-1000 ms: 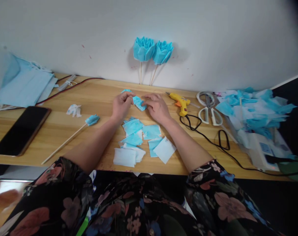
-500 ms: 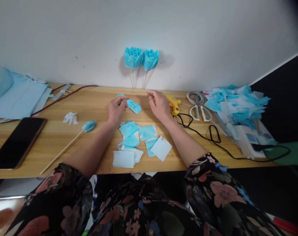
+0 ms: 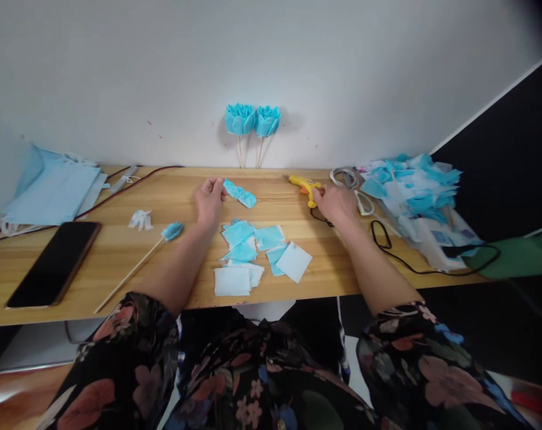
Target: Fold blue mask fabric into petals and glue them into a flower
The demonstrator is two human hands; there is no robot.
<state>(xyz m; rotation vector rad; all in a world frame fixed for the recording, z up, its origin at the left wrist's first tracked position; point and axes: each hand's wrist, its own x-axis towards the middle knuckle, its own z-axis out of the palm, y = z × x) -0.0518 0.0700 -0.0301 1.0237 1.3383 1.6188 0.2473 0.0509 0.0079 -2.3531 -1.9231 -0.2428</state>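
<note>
Between the thumb and fingers of my left hand (image 3: 210,200) is one end of a wavy-edged blue fabric strip (image 3: 240,194). My right hand (image 3: 338,206) is closed on the handle of a yellow glue gun (image 3: 304,185), whose nozzle points left. Cut blue and white fabric squares (image 3: 239,251) lie in a loose group nearer my body. To the left rests a wooden stick with a small rolled blue tip (image 3: 172,231). Two blue fabric flowers (image 3: 240,119) on sticks lean against the wall.
White-handled scissors (image 3: 364,204) lie beside my right hand. A pile of blue and white scraps (image 3: 414,185) sits at the right, with a black cord (image 3: 409,268) below it. On the left are a phone (image 3: 54,264), stacked masks (image 3: 54,190) and a crumpled white scrap (image 3: 141,220).
My right hand has moved right, from near the strip to the glue gun, and taken hold of its handle. The gun's nozzle now shows. My left hand stays at the strip.
</note>
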